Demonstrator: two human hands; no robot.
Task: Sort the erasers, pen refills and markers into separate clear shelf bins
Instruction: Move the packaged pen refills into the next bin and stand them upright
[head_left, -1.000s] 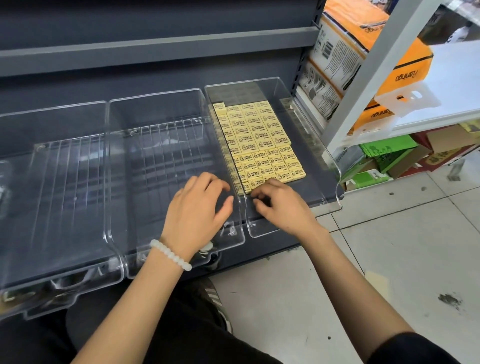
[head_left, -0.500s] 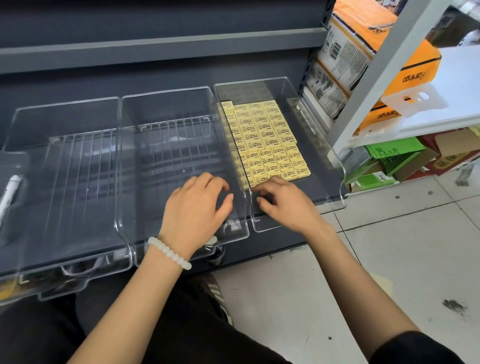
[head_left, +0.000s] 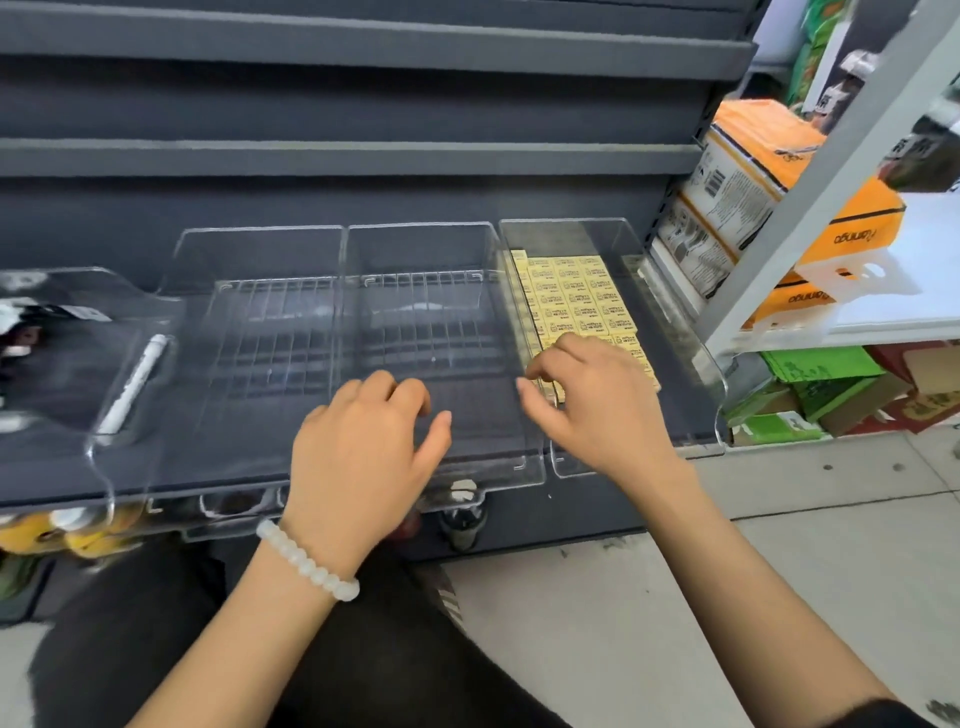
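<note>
Erasers fill bin, centre-right. Right hand over front row, fingers loosely curled, hold unclear. Left hand relaxed, empty. Square front row flush; avoid toppling stacks.

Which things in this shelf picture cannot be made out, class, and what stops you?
Head view:
- Front rows of yellow erasers: hidden behind the right hand.
- Print on the erasers: too small to read.
- Far-left bin contents beside the white marker: blurred, cut by the left edge.
- Items under the shelf at lower left: blurred.
</note>
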